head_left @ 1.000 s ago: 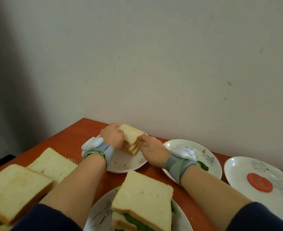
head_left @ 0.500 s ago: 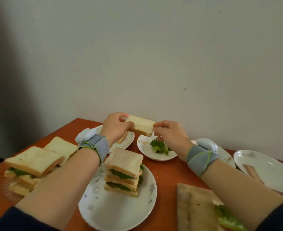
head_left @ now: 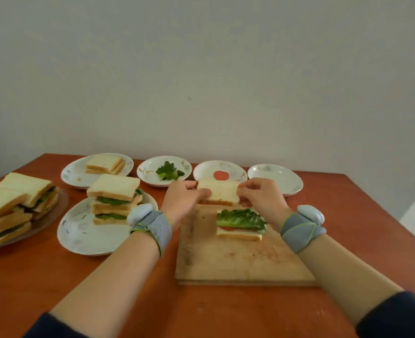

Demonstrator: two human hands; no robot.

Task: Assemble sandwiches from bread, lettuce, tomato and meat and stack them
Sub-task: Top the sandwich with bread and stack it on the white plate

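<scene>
Starting at nine o'clock of the table, finished sandwiches (head_left: 11, 208) sit piled on a glass platter (head_left: 47, 222), and a second stack (head_left: 115, 198) stands on a white floral plate (head_left: 79, 237), probably parked there to keep the working surface free. At twelve o'clock of that plate, spare bread slices (head_left: 105, 164) wait on their own dish, with torn lettuce pieces (head_left: 168, 171) in the dish at its three o'clock. The left hand (head_left: 182, 201) pinches one edge of a soft, square bread slice (head_left: 219, 192), held level in the air just at twelve o'clock of the open sandwich (head_left: 240, 224): ruffled green leaf over red tomato on a pale crusted base, lying on the scuffed wooden cutting board (head_left: 238, 259). The right hand (head_left: 260, 198) pinches the opposite edge; two grips likely keep the limp slice flat and squared for capping.
</scene>
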